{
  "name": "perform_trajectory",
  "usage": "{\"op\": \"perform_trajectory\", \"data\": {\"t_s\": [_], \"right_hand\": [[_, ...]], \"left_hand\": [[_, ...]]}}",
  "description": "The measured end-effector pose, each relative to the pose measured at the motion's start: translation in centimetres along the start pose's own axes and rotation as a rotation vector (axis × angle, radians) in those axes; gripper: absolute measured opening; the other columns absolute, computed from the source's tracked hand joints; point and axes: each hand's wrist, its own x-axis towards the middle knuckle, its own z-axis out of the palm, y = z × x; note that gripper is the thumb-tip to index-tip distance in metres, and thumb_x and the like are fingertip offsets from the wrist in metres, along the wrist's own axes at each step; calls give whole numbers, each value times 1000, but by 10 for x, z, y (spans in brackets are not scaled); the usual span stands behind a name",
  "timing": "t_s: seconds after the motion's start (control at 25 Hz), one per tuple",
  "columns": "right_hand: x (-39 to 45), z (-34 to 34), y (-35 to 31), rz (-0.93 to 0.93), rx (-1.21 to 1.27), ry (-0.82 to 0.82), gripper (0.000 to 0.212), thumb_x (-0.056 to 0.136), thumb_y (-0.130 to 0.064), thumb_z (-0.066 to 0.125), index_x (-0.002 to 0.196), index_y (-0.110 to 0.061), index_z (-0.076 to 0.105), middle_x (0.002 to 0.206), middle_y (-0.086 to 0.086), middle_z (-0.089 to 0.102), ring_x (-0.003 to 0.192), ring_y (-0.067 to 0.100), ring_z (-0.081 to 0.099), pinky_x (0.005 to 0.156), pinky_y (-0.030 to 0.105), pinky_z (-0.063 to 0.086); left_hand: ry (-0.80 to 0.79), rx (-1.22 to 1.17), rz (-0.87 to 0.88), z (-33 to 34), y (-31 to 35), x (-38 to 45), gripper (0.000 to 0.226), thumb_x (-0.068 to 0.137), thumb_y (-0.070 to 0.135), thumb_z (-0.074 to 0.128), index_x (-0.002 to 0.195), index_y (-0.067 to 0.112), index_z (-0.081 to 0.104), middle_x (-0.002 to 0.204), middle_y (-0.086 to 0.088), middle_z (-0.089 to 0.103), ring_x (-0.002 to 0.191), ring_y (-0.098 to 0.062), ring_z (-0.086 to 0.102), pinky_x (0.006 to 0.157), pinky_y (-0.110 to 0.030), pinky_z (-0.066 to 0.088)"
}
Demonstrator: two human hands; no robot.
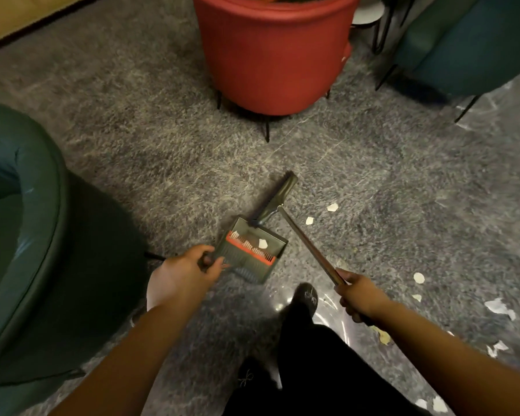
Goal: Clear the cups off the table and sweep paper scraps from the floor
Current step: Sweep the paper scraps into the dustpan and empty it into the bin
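Head view: sweeping is underway. Left hand [186, 270] grips the dustpan [250, 249] (one scrap inside), right hand [356, 294] grips the broom [308, 244]; next, reach the paper scraps [332, 207] beside the broom head.

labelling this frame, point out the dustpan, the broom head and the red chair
dustpan [246, 235], head view, inside of the tray.
broom head [278, 196], head view, dark block.
red chair [270, 55], head view, back shell.

Red armchair [270, 55] (green ones [21, 235] beside)
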Motion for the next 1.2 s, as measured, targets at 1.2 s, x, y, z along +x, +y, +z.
{"op": "perform_trajectory", "data": {"t_s": [1.2], "right_hand": [[78,-164,-32,187,144,281,48,96,-18,48,140,-36,43,57,5,49,37,14,39,36,17,28]], "left_hand": [[-372,54,342,21,195,216,36,88,47,63,121,33,64,95,2,73,84,-24,66,70,-33,54]]}}
